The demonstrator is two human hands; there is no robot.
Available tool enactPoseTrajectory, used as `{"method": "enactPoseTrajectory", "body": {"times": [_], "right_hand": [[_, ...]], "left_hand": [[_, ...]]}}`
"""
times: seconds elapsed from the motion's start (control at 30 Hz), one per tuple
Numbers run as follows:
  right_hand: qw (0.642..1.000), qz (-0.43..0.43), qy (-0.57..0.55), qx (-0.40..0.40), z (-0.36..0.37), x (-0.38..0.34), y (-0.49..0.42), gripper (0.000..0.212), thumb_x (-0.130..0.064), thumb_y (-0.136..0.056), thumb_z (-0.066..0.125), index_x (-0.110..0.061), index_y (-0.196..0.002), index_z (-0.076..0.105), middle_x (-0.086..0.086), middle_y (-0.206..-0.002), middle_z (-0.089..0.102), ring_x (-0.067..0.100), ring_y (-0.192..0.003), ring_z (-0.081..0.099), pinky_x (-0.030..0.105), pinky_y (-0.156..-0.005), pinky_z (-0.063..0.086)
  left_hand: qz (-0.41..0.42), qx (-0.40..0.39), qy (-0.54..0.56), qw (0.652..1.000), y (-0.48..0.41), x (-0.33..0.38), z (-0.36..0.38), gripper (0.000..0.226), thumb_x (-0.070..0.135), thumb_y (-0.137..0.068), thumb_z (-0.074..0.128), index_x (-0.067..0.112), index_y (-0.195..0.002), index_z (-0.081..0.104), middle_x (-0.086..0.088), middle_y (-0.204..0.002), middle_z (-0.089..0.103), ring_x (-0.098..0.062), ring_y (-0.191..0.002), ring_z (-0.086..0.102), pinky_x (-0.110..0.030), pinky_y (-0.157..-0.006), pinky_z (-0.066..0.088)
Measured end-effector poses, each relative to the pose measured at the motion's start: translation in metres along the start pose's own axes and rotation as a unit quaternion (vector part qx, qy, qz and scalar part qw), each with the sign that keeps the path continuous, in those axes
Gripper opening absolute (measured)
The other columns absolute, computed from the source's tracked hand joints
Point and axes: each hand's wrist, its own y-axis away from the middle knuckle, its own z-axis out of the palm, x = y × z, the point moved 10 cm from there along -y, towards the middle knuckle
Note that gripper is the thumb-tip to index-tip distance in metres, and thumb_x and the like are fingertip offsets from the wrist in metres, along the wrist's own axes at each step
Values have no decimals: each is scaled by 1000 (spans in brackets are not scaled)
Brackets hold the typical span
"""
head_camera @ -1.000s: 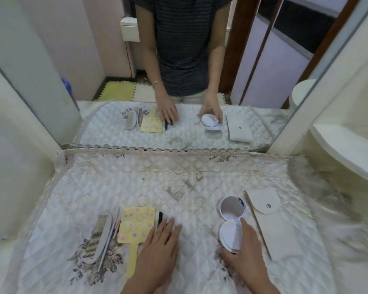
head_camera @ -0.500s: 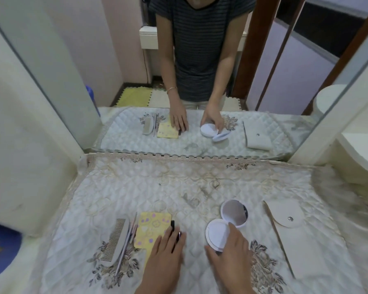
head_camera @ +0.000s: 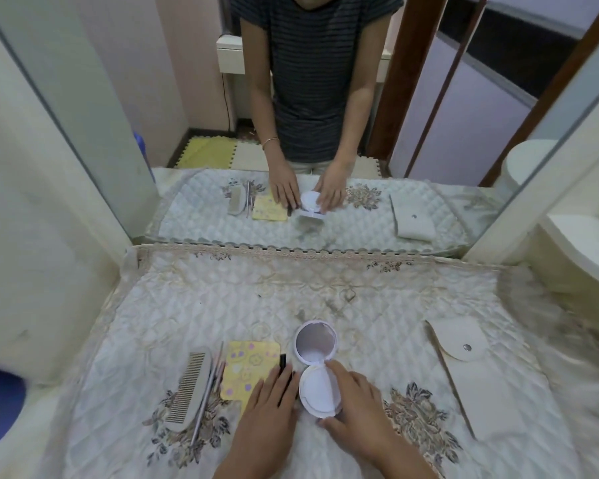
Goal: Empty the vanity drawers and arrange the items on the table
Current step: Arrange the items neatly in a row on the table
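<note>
soft even light, warped edges

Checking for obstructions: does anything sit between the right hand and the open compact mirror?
Nothing visible. The right hand holds the compact mirror directly by its lower half; the left hand rests on a black tube beside it.

Entry, head view. I log both hands as bare: left hand, right hand, with the forearms uncovered down to the lower frame edge. Everything else I read off the reflection in the mirror.

T-shirt: dark grey with thin, lighter horizontal stripes, short sleeves ending above the elbow, rounded neckline.

Bracelet: a thin, light metallic band on the left wrist, which I see only in the reflection.

Below the shirt hem is a strip of light beige trousers. I cannot tell their cut or fastening.
</note>
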Motion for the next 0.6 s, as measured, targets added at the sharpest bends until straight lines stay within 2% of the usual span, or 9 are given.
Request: {"method": "enactPoseTrajectory", "body": {"times": [0.1,0.2,0.23,0.3,0.33,0.4,0.43,0.5,0.6], "right_hand": [[1000,0,-6,10,2,3,3,92,-41,-67,65,-29,-142,11,-9,-140,37,17,-128,32,28,-94,25],[999,-20,-23,33,-7,0,9,96,-46,-64,68,-28,-142,15,-13,-143,28,12,-129,31,32,-105,28],[999,-18,-28,33,-10,1,13,95,-46,-66,67,-26,-143,15,-15,-142,25,8,-129,27,30,-108,24],[998,-12,-31,57,-20,9,22,89,-49,-70,64,-21,-143,20,-13,-139,27,7,-127,25,26,-108,20],[996,-3,-40,79,-29,16,29,85,-51,-71,62,-18,-141,27,-10,-137,33,7,-124,28,26,-106,22],[989,39,-70,125,-46,40,43,69,-46,-75,63,-17,-133,42,-5,-130,46,9,-118,38,22,-102,28],[985,71,-79,135,-53,56,50,57,-41,-78,64,-18,-128,47,-3,-125,51,11,-114,43,22,-99,32],[975,117,-88,168,-70,88,64,38,-34,-82,63,-16,-115,57,-2,-111,58,17,-107,51,19,-90,36],[964,158,-91,196,-99,133,75,29,-26,-84,61,-14,-111,59,0,-112,59,20,-110,50,20,-87,34]], "left_hand": [[13,-24,37,999,0,3,0,49,33,-77,37,20,-124,43,10,-155,-17,-7,-143,-13,-22,-114,-5],[15,-35,51,998,2,3,-1,56,35,-72,40,19,-126,42,11,-156,-13,-7,-143,-12,-20,-113,-6],[13,-25,45,999,3,3,-5,57,35,-72,40,17,-126,41,10,-157,-6,-7,-143,-11,-19,-113,-6],[25,23,32,999,6,6,-14,51,33,-77,37,14,-124,42,2,-149,24,-14,-143,-1,-19,-113,-1],[40,51,36,997,7,12,-19,44,31,-84,32,12,-121,44,-2,-138,35,-19,-140,10,-21,-112,10],[67,94,65,991,7,30,-29,39,30,-91,22,12,-116,47,-7,-127,46,-27,-125,34,-26,-99,36],[84,112,77,987,6,41,-34,37,27,-91,22,13,-113,48,-10,-124,54,-27,-117,41,-27,-94,38],[127,126,87,980,2,71,-34,35,23,-90,23,14,-110,50,-15,-115,67,-28,-111,44,-27,-99,31],[145,53,115,981,-16,116,-15,35,26,-75,42,22,-109,49,-5,-108,71,-21,-111,46,-26,-93,39]]}}
